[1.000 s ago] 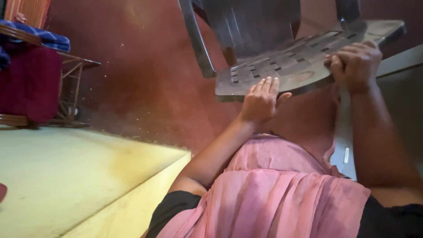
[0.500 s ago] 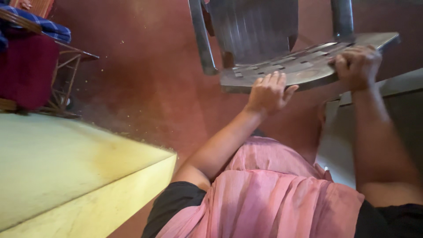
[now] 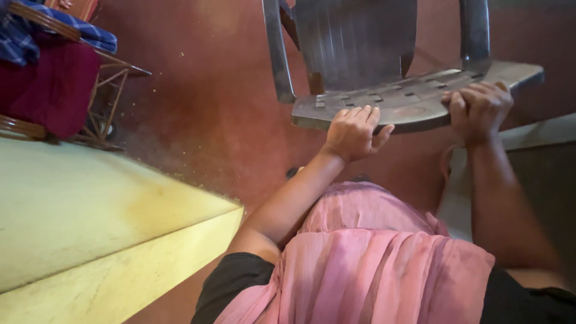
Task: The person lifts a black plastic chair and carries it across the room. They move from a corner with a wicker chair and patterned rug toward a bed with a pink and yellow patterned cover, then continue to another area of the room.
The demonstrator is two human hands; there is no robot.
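Left hand [image 3: 352, 132] and right hand [image 3: 478, 110] grip the grey plastic chair [image 3: 396, 99] seat's front edge.

The grey plastic chair [image 3: 390, 90] fills the upper middle, its seat edge taken at front by the left hand [image 3: 354, 132] and the right hand [image 3: 477, 108]. Bare red floor [image 3: 210, 108] lies open to the left of the chair. Further left, the yellow slab [image 3: 90, 210] and a cane seat [image 3: 60, 78] with cloth close the way.
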